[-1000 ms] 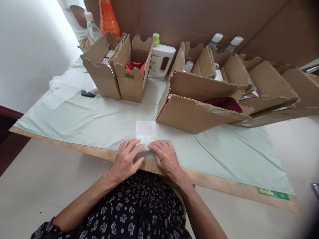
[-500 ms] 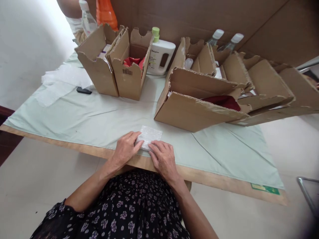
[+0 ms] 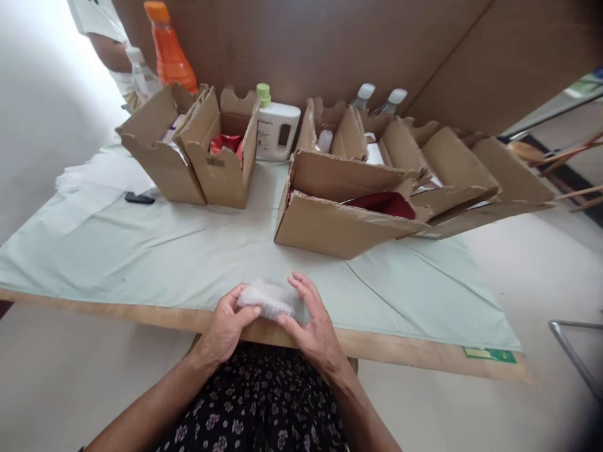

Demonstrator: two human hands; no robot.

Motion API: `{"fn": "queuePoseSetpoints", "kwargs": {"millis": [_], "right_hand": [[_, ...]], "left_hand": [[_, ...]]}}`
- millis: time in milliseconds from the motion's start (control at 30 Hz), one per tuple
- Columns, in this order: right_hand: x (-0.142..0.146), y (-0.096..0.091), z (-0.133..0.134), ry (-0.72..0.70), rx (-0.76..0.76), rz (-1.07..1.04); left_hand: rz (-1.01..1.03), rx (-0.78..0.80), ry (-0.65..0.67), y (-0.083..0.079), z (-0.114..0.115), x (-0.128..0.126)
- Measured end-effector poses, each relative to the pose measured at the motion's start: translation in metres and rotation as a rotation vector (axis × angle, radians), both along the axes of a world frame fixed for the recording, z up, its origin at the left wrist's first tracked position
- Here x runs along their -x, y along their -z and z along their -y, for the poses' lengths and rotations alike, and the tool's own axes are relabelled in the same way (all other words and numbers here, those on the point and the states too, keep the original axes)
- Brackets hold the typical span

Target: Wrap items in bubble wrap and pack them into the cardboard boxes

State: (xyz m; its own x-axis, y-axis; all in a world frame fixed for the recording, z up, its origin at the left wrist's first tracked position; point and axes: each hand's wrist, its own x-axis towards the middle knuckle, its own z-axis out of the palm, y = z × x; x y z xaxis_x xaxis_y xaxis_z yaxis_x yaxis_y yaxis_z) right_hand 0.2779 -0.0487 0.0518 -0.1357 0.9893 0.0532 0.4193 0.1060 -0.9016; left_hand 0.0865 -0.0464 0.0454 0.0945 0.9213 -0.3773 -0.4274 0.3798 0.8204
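Note:
A small roll of white bubble wrap (image 3: 267, 299) is held between both my hands just above the near edge of the table (image 3: 414, 351). My left hand (image 3: 226, 326) pinches its left end with thumb and fingers closed. My right hand (image 3: 311, 323) cups its right side, fingers curled round it. A pale green cloth (image 3: 141, 245) covers the tabletop beneath.
Open cardboard boxes stand at the back left (image 3: 188, 150) and centre right (image 3: 348, 207), some with red cloth inside. Behind them are a white detergent bottle (image 3: 277, 129), an orange bottle (image 3: 169, 53) and clear bottles. A black object (image 3: 139, 198) lies left. Another person (image 3: 103, 31) stands far left.
The flat sheet of bubble wrap has been rolled toward me into a small bundle and lifted off the cloth. My view has tilted up slightly.

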Motion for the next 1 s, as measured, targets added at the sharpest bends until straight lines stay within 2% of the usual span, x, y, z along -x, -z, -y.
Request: {"fn": "queuePoseSetpoints", "kwargs": {"millis": [67,133,200,267,333,433,500,533,600,700,833,1000], "right_hand": [[-0.007,-0.003,-0.002,-0.054,0.092,-0.084],[-0.014,-0.011,-0.006,-0.091,0.118,-0.127],[-0.025,-0.027,-0.012,-0.078,0.05,-0.116],[-0.045,-0.049,-0.017,-0.043,-0.083,-0.076],[-0.074,-0.078,-0.021,0.049,-0.227,-0.008],[-0.122,-0.125,-0.032,0.351,-0.417,0.148],[-0.149,-0.154,-0.046,0.447,-0.519,0.32],[-0.159,-0.166,-0.057,0.418,-0.56,0.426],[-0.171,-0.185,-0.082,0.266,-0.592,0.631],[-0.173,-0.197,-0.123,0.005,-0.607,0.857],[-0.16,-0.189,-0.165,-0.328,-0.595,1.012],[-0.148,-0.17,-0.186,-0.508,-0.344,1.095]], "left_hand": [[-0.042,-0.061,0.056,0.002,0.0,-0.003],[-0.091,-0.108,0.125,0.003,-0.002,-0.004],[-0.128,-0.169,0.217,0.001,-0.008,-0.004],[-0.169,-0.263,0.282,-0.002,-0.018,-0.002],[-0.258,-0.345,0.291,-0.005,-0.032,0.002],[-0.513,-0.419,0.227,-0.006,-0.057,0.004],[-0.691,-0.498,0.159,-0.003,-0.071,0.001],[-0.76,-0.546,0.126,0.0,-0.077,-0.003],[-0.841,-0.642,0.084,0.008,-0.085,-0.011],[-0.897,-0.786,0.086,0.018,-0.088,-0.022],[-0.941,-0.908,0.147,0.021,-0.089,-0.026],[-0.977,-0.914,0.157,0.018,-0.093,-0.025]]}}
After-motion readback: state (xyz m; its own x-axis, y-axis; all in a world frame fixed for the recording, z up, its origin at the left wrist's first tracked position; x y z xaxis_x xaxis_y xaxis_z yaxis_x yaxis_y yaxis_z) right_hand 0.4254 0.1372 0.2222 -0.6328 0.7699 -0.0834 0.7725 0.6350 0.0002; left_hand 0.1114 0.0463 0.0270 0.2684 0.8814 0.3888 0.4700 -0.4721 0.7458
